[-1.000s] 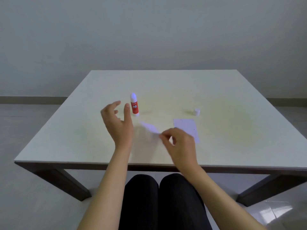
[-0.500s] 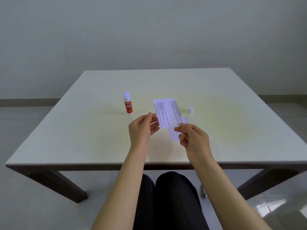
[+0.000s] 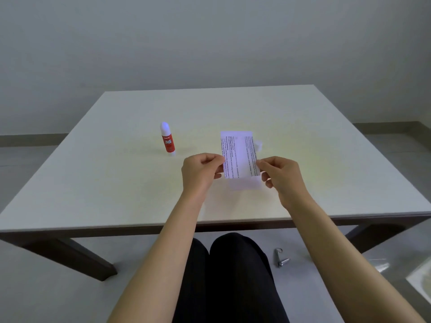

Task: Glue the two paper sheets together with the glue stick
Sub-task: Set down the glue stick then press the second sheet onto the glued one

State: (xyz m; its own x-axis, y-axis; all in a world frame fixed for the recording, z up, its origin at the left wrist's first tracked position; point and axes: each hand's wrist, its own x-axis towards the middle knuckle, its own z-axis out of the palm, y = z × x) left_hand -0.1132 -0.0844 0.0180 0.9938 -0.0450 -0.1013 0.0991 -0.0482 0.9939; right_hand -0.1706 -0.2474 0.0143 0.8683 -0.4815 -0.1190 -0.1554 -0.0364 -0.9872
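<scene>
Above the near middle of the table, a printed paper sheet is held up on end between both hands. The left hand pinches its left edge between thumb and curled fingers; the right hand pinches the right edge the same way. Lines of small dark text run along the sheet's length, too fine to read. Just below the held sheet, a second, plain paper sheet lies flat on the tabletop, mostly covered from view by the printed one and flanked by the two hands.

Well to the left of the hands stands the glue stick, upright, red body with a white label and a pale rounded tip, uncapped. Its small white cap sits on the table behind the printed sheet's right edge, partly hidden by it. Under the table, dark-trousered knees show, and a small metal object lies on the floor near them; what it is cannot be told.
</scene>
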